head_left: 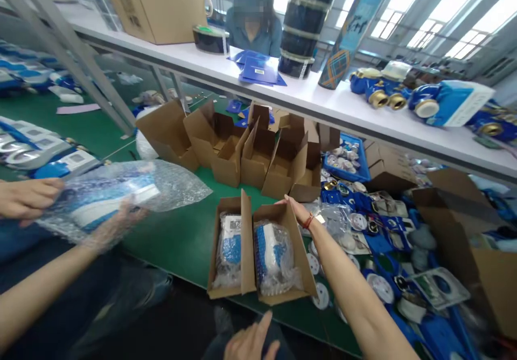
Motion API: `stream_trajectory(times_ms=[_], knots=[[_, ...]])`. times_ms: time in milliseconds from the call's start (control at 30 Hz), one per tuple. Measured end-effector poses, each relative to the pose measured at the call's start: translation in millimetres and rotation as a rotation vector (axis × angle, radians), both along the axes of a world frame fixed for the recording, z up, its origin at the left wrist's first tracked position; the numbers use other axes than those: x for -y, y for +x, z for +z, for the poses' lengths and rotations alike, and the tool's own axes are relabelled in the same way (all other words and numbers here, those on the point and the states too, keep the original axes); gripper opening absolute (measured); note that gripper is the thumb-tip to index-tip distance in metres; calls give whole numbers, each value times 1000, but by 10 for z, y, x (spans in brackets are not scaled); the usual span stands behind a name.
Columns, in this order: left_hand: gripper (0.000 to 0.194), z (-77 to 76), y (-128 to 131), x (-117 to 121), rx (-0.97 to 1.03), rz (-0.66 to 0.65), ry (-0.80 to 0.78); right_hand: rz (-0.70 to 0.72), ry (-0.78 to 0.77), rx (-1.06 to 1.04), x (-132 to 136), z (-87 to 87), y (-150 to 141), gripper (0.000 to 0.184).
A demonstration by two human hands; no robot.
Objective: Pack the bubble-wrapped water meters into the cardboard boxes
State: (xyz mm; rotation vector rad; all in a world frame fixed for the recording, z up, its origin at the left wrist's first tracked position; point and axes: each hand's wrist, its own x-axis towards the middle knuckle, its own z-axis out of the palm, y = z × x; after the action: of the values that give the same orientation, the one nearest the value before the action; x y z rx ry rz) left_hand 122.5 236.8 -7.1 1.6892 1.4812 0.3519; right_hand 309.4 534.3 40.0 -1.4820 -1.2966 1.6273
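Two open cardboard boxes stand side by side at the green table's near edge. In the left box [212,263] lies a blue-and-white device [231,247] in bubble wrap. The right box [305,265] holds a similar bubble-wrapped device [270,249]. My right hand [297,210], with a red bracelet at the wrist, grips the far right corner of the right box; its fingertips partly hide behind the cardboard. Below the boxes, my left hand [253,343] is empty, its index finger stretched out and its fingers apart. The frame's bottom edge cuts it off.
At left, a co-worker's hands [117,222] hold a bubble bag [181,185] around another device. Several open boxes [226,160] line the table's back. Blue parts and white discs [379,287] crowd the right. A white shelf [258,88] crosses above; a person sits behind it.
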Motion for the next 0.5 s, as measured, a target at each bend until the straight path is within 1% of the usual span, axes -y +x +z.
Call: stream_trajectory(times_ms=[33,67,100,200,300,333,400,467,500], knots=[[41,16,75,4,24,-68,-58,-37,-8,34,62,-35,48,58],[45,45,142,-4,42,-104,-92,-88,-8,72,164,-58,118,60],[44,86,195,-22,61,-110,-97,-153,0,112,299,-67,207,62],[31,228,224,-107,138,-39,-79,-380,62,224,858,-16,533,65],[31,331,91,-213,121,35,-140,-547,112,272,1564,77,803,63],[31,354,40,-253,108,40,-151,-580,116,269,1807,99,848,61],[31,397,-30,-337,67,30,-145,-634,112,253,2248,125,850,59],[27,448,-39,-424,19,6,-123,-691,99,212,2566,139,758,58],[24,479,-22,-466,-5,-5,-109,-717,92,171,2665,150,700,58]])
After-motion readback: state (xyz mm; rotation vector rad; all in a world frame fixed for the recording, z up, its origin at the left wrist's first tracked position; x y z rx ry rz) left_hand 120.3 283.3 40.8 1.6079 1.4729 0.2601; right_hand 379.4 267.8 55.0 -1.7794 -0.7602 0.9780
